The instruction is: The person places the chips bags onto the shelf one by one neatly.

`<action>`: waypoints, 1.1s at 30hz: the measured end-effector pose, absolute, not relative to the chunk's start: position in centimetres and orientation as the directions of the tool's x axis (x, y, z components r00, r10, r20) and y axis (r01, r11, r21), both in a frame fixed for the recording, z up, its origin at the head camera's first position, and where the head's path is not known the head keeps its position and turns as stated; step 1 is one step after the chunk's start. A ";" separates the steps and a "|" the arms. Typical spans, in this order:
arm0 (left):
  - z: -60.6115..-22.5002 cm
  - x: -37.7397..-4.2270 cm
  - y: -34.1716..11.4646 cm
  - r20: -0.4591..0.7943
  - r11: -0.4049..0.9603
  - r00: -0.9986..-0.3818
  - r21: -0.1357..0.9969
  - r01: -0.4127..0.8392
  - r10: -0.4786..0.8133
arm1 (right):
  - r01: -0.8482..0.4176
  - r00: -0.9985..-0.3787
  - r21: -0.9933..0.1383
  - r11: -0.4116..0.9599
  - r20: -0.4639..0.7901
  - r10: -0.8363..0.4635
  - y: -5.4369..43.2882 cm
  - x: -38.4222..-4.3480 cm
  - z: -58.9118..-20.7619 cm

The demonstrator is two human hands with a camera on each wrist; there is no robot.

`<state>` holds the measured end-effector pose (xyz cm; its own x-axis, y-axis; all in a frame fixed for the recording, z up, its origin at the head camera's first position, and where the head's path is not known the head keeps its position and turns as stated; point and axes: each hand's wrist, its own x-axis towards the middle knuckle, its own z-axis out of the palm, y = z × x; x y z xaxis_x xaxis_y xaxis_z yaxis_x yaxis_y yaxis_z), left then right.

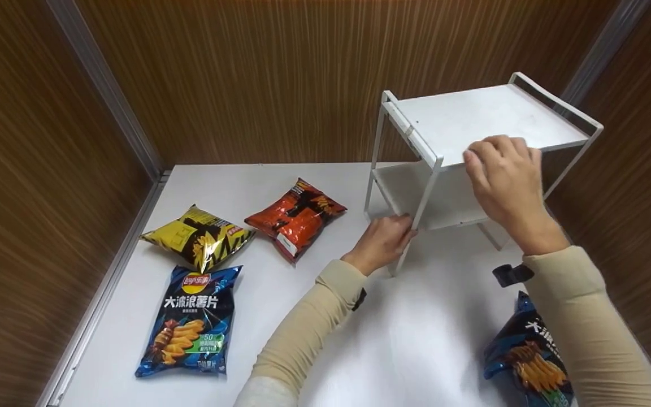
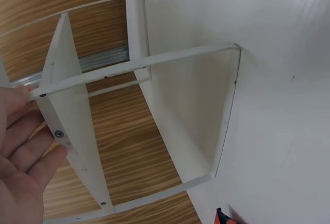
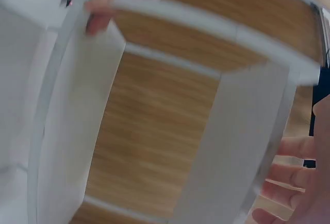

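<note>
A small white two-tier shelf rack (image 1: 484, 113) stands at the back right in the head view. My left hand (image 1: 383, 240) grips its front left leg at the lower tier. In the left wrist view, the thumb of that left hand (image 2: 23, 147) lies by the frame, and the fingers lie along the shelf board's edge (image 2: 56, 131). At the front edge of the top tier is my right hand (image 1: 503, 175), fingers bent loosely. The right wrist view shows fingers (image 3: 289, 175) by a shelf edge; whether they touch it I cannot tell.
Left of the rack lie a red chip bag (image 1: 297, 217), a yellow chip bag (image 1: 198, 237) and a blue chip bag (image 1: 187, 322). Another blue chip bag (image 1: 529, 356) is partly covered by my right sleeve. Wood-patterned walls (image 1: 235, 79) enclose the white table (image 1: 280, 294).
</note>
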<state>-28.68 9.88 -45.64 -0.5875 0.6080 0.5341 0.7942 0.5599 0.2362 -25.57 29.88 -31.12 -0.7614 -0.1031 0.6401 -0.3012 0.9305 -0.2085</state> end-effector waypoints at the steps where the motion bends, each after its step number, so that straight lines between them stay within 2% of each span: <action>1: -45.6 -28.7 9.7 0.537 0.549 -0.580 0.239 0.801 0.613 | -0.283 -0.772 -0.220 0.934 0.630 -0.086 30.4 -25.5 -30.8; 5: -45.6 -28.8 8.8 0.542 0.485 -0.555 0.284 0.827 0.631 | -0.206 -0.776 -0.241 0.948 0.631 -0.008 32.9 -25.5 -30.0; 10: -45.6 -28.9 7.8 0.524 0.411 -0.554 0.373 0.832 0.647 | -0.102 -0.763 -0.251 0.963 0.641 0.087 36.4 -25.9 -29.9; 17: -45.4 -29.0 7.0 0.479 0.385 -0.563 0.422 0.821 0.674 | 0.026 -0.841 -0.290 0.957 0.511 0.177 39.5 -25.4 -30.1; 25: -45.0 -29.2 5.4 0.399 0.386 -0.595 0.489 0.782 0.698 | 0.020 -0.857 -0.241 0.970 0.496 0.141 40.4 -24.3 -30.1; 33: -45.0 -29.5 3.3 0.390 0.348 -0.599 0.547 0.762 0.699 | -0.034 -0.853 -0.193 0.981 0.517 0.073 39.9 -23.7 -30.2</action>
<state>-29.55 3.31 -45.00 -0.5995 0.6991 0.3898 0.7615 0.3483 0.5466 -23.72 39.90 -30.17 -0.8528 0.0728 0.5171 -0.0335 0.9806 -0.1933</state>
